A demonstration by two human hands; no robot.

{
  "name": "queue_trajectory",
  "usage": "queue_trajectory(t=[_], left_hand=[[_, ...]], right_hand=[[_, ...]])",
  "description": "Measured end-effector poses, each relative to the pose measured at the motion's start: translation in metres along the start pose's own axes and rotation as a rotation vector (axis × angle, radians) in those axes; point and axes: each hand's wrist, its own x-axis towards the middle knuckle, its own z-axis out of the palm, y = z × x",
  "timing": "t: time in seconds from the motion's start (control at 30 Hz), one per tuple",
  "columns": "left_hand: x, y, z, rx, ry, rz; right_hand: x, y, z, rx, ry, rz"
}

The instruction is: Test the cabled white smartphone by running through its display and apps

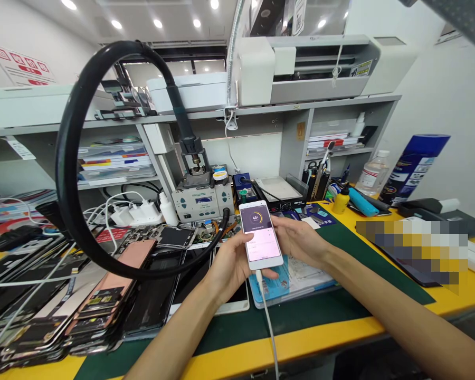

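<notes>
A white smartphone [266, 244], its screen lit with a yellow ring marked 60 or 40 on a dark band, is tilted up in front of me. My left hand [231, 264] is closed around its left side, thumb over the screen and a fingertip showing under the lower edge. At the right edge of the phone, my right hand [296, 240] grips it with its fingers, some hidden behind it. A white charging cable [267, 314] is plugged into the bottom and hangs past the desk's front edge. Beneath the hands lies a blue and clear plastic folder [306, 293].
Stacks of dismantled phones [103, 301] fill the left. A thick black hose [65, 158] loops from the grey soldering station [203, 203]. Bottles, including a yellow one [341, 200], stand at right on the yellow desk [404, 295] with its green mat [380, 269]. Shelves rise behind.
</notes>
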Motion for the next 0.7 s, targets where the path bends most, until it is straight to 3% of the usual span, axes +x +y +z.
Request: queue_trajectory(t=[0.7], left_hand=[[-0.0012,0.0016,0.0007,0.017,-0.009,0.010]], right_hand=[[0.0026,0.0022,-0.0011,0.019,0.053,-0.011]])
